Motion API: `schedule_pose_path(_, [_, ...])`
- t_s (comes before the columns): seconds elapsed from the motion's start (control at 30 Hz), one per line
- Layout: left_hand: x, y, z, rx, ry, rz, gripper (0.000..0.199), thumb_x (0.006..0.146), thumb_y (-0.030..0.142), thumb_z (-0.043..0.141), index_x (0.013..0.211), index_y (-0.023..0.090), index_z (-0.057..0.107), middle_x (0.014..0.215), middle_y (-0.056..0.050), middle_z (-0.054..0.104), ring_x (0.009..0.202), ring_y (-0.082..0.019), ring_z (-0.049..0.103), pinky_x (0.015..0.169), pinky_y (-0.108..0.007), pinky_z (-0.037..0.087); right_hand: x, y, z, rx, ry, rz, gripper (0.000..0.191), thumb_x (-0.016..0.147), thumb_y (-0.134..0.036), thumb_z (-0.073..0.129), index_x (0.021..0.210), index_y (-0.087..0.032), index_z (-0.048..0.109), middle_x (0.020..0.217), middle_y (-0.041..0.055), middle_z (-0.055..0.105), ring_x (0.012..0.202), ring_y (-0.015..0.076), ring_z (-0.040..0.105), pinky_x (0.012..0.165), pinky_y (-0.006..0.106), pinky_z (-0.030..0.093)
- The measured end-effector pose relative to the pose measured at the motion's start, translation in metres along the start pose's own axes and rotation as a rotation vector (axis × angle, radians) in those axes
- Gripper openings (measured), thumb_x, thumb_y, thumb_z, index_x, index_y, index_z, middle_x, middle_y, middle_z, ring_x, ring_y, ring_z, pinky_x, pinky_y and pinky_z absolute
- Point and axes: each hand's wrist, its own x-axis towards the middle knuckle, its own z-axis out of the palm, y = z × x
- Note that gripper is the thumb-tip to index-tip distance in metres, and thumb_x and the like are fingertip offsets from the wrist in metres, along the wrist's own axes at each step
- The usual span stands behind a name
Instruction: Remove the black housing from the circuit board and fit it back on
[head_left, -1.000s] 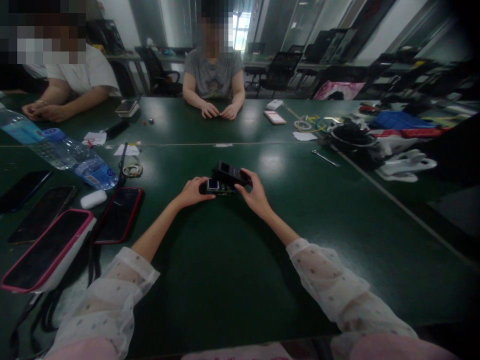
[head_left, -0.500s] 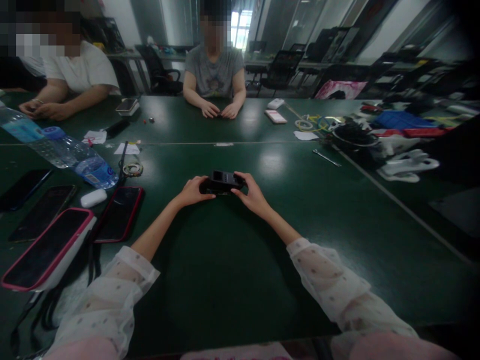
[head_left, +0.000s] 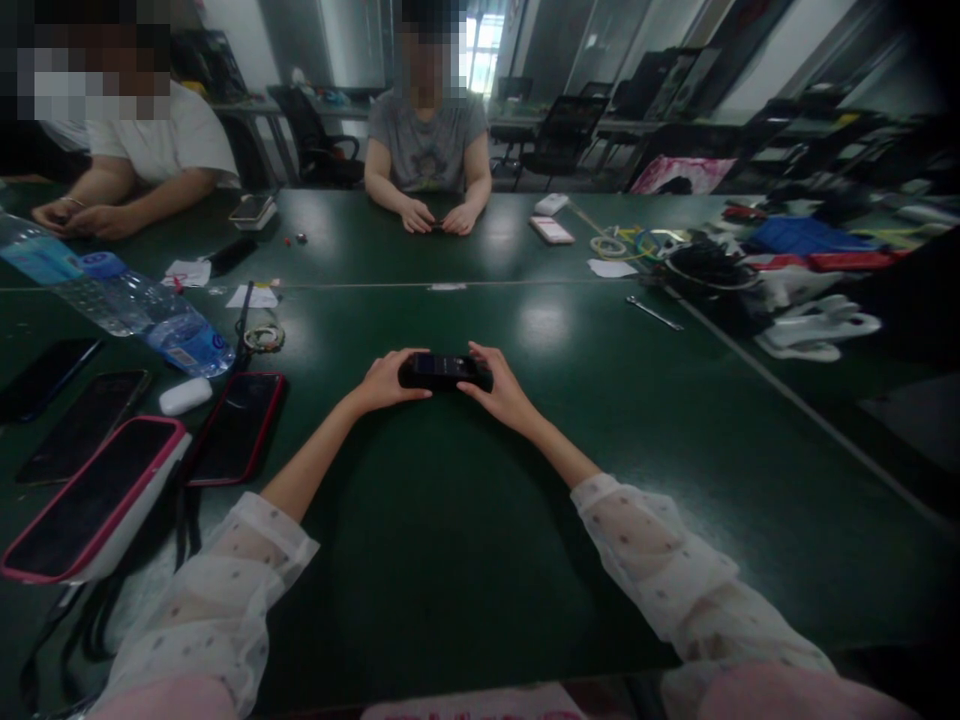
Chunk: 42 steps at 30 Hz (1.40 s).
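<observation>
A small black box-shaped device with a dark glossy panel and faint light marks is held at the middle of the green table. My left hand grips its left end, thumb along the near side and fingers behind. Its right end is between the thumb and fingers of my right hand. The device appears to be at or just above the tabletop; I cannot tell whether it touches. My palms hide both of its ends.
Several phones, among them a red-edged phone, lie at left beside a white case and a water bottle. A wrench and cables are at right. Two people sit across the table.
The black device has tipped, its raised upper part now level with the rest and its panel showing flatter. Both my hands stay at its ends, barely moved.
</observation>
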Motion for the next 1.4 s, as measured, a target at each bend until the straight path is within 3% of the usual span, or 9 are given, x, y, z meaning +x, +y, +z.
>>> schedule_pose_path(0.73, [0.0001,-0.0022,0.0015,0.022,-0.004,0.012,0.066,0.074,0.052,0.069,0.132,0.029,0.045,0.126,-0.006,0.056,0.115,-0.029,0.050,0.096,-0.046,0.037,0.0010,-0.0016,0.0000,0.015,-0.073,-0.025,0.058,0.083,-0.022,0.063,0.135,-0.028,0.039,0.129,0.0087,0.052,0.121,0.0251,0.051,0.102,0.049,0.042])
schedule_pose_path(1.4, [0.0013,-0.0039,0.0028,0.055,0.009,0.000,0.069,0.072,0.056,0.069,0.130,0.026,0.047,0.121,-0.008,0.057,0.112,-0.031,0.052,0.094,-0.047,0.039,0.0028,0.0025,0.0015,0.083,-0.046,0.026,0.055,0.077,-0.021,0.069,0.126,-0.026,0.046,0.121,0.0072,0.058,0.114,0.0249,0.057,0.099,0.046,0.046])
